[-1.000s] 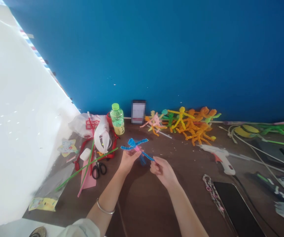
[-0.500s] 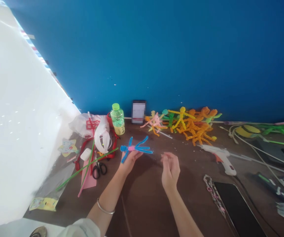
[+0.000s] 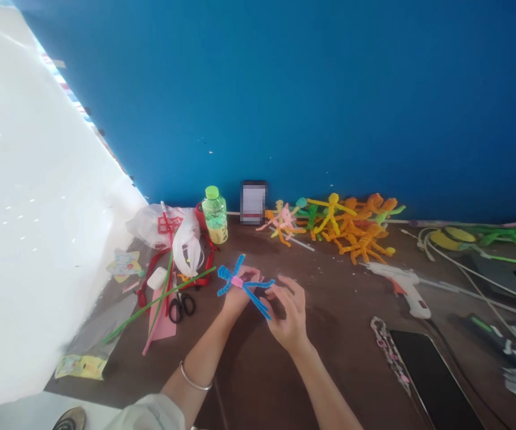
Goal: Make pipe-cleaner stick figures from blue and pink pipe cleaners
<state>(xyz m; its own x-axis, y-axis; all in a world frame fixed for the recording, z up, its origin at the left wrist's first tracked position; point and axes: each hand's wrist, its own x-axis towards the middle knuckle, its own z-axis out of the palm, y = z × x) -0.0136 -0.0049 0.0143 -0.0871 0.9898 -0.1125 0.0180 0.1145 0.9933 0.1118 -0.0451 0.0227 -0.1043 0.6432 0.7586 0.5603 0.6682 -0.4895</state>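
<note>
A blue pipe-cleaner figure (image 3: pixel 236 282) with a pink wrapped middle is held in my left hand (image 3: pixel 235 300), whose fingers close around it from beneath and behind. Its coiled head points left and its long blue limbs fan out to the right. My right hand (image 3: pixel 290 313) is at the ends of those limbs, fingers spread and thumb apart. The index finger and thumb appear to touch the limb tips, without a visible grip. A pair of black-handled scissors (image 3: pixel 181 307) and green pipe cleaners (image 3: pixel 162 297) lie left of my left hand.
Many orange and yellow pipe-cleaner figures (image 3: pixel 363 230) are piled along the blue wall. A green-capped bottle (image 3: pixel 215 218) and a plastic bag (image 3: pixel 186 242) stand at the left. A glue gun (image 3: pixel 404 283), a phone (image 3: pixel 432 376) and cables lie at the right.
My right hand has moved left to the figure's limbs and its fingers have spread. The figure has tilted, with its lower limbs now pointing down and right.
</note>
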